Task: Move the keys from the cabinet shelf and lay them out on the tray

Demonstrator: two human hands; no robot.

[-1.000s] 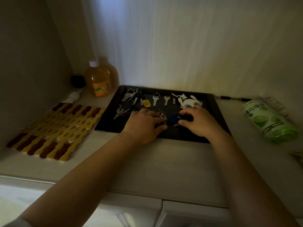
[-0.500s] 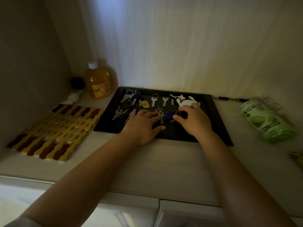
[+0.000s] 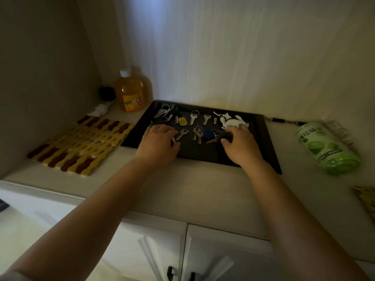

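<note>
Here the keys (image 3: 194, 118) lie spread over the black tray (image 3: 267, 142), which sits on the pale cabinet shelf (image 3: 203, 189) against the back wall. Along the far edge are a ringed bunch (image 3: 162, 112), a yellow tag (image 3: 182, 121), two single silver keys and a white pixel-style charm (image 3: 231, 120). Nearer the middle lie a small silver bunch (image 3: 197, 133) and a blue fob (image 3: 208, 134) with a brass-coloured key beside it.

The left hand (image 3: 158, 145) rests palm down on the tray's left part, fingers loosely curled over a silver key (image 3: 181, 134) whose head pokes out past the fingertips; whether it pinches that key cannot be told. The right hand (image 3: 241, 147) is curled, thumb and fingers closed around a dark fob (image 3: 224, 136) just beside the blue one.

Left of the tray lie a yellow-and-brown slatted mat (image 3: 81, 145) and, behind it, an orange juice bottle (image 3: 130, 92). Right of the tray a green roll (image 3: 324, 149) lies on its side, well apart from the hands. White cabinet doors (image 3: 203, 256) show below the shelf
</note>
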